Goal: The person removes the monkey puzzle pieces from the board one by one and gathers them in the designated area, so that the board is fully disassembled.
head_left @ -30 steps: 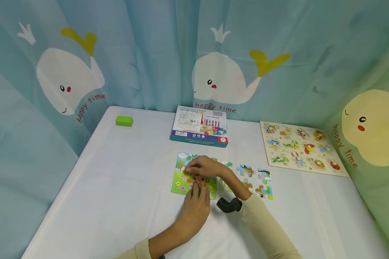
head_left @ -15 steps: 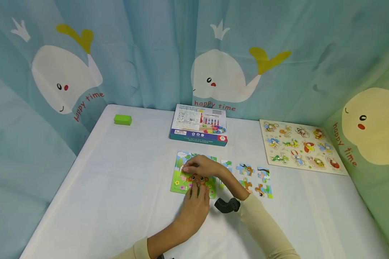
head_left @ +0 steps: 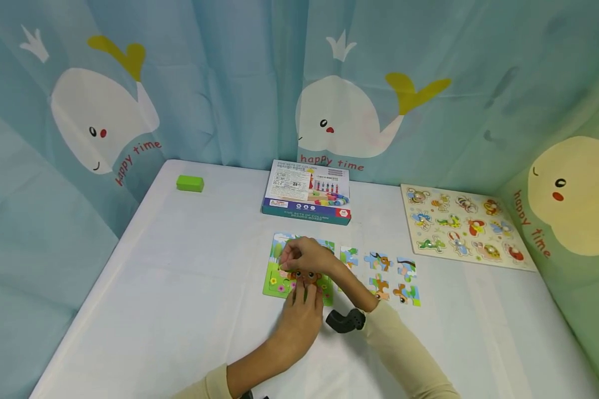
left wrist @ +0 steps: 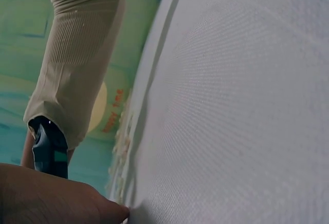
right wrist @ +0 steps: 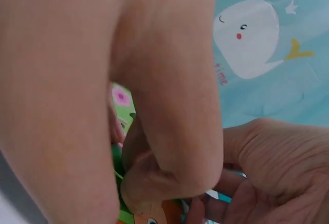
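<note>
A small jigsaw board [head_left: 272, 277] with a brown monkey face and pink and yellow flowers lies on the table. From the near side, my left hand [head_left: 299, 321] rests its fingertips on the board, just below the monkey's eyes. My right hand [head_left: 306, 256] reaches over the upper part, thumb and fingers curled together at the left side, apparently pinching a puzzle piece mostly hidden beneath them. The right wrist view has the left hand [right wrist: 169, 106] large in front and the right hand [right wrist: 288, 167] behind. Only part of the left hand [left wrist: 56, 198] shows in the left wrist view.
Several loose puzzle pieces [head_left: 378, 261] lie in rows right of the board. Behind it is a bead-set box [head_left: 306, 194]. A wooden insect peg puzzle [head_left: 466, 227] lies at the far right, a green block [head_left: 189, 183] at the back left. A printed curtain [head_left: 229, 83] surrounds the table.
The right hand's fingers have shifted slightly left and been drawn into a tighter curl over the board's left side. The left hand stays on the board in the same place.
</note>
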`<state>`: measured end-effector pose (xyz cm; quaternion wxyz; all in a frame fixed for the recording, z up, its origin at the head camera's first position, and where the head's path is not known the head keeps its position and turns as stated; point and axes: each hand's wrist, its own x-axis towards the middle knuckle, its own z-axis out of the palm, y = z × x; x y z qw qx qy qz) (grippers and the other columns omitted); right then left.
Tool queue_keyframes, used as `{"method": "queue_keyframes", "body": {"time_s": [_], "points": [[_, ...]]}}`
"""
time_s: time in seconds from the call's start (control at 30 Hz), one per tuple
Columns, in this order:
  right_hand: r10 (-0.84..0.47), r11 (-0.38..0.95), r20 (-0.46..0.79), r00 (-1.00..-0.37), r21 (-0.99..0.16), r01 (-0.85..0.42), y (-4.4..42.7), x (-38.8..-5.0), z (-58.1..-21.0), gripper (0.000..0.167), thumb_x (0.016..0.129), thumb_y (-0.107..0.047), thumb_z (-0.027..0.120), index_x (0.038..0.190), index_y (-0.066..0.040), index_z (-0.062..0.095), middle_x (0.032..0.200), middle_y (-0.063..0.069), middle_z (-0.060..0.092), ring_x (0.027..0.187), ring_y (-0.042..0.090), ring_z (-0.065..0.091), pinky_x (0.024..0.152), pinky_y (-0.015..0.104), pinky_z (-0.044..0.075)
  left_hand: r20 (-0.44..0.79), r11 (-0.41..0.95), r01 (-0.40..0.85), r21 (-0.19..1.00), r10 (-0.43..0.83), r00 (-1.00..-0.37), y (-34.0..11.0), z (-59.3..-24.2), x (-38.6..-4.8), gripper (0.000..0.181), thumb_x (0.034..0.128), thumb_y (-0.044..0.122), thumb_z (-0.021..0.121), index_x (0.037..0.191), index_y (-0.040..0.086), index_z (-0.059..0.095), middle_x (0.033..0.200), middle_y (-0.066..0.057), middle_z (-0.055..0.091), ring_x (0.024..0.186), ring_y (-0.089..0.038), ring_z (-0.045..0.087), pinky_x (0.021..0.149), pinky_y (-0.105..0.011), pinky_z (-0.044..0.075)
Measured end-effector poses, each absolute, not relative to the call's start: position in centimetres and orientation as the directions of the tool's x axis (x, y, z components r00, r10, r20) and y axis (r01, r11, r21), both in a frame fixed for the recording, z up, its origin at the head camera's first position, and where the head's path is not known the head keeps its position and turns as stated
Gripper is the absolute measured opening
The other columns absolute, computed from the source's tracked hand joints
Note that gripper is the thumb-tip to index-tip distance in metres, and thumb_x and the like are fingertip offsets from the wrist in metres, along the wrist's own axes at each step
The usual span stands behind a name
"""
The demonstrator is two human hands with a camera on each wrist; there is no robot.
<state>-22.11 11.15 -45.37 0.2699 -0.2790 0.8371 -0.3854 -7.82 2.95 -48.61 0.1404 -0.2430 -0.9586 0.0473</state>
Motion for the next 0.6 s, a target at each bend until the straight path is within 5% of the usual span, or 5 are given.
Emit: {"method": "queue_keyframes", "body": {"time_s": [0.6], "points": [[-0.679,0.540,-0.300,-0.670,-0.823,-0.178,11.50,-21.92,-45.32,0.012,0.092,-0.012,0.067,0.099,-0.001,0.066,0.076,0.007,0.066,0.066,0.015,0.059,0.061,0.022,0.047,0.283,0.878,0.448,-0.167,0.478,-0.832,2.83,-48.73,-7.69,0.044,0.0891,0.031,0.071,0.125,0.006,0.065,0.116,-0.012,0.057,0.117,-0.031,0.058,0.093,-0.033,0.053]]}}
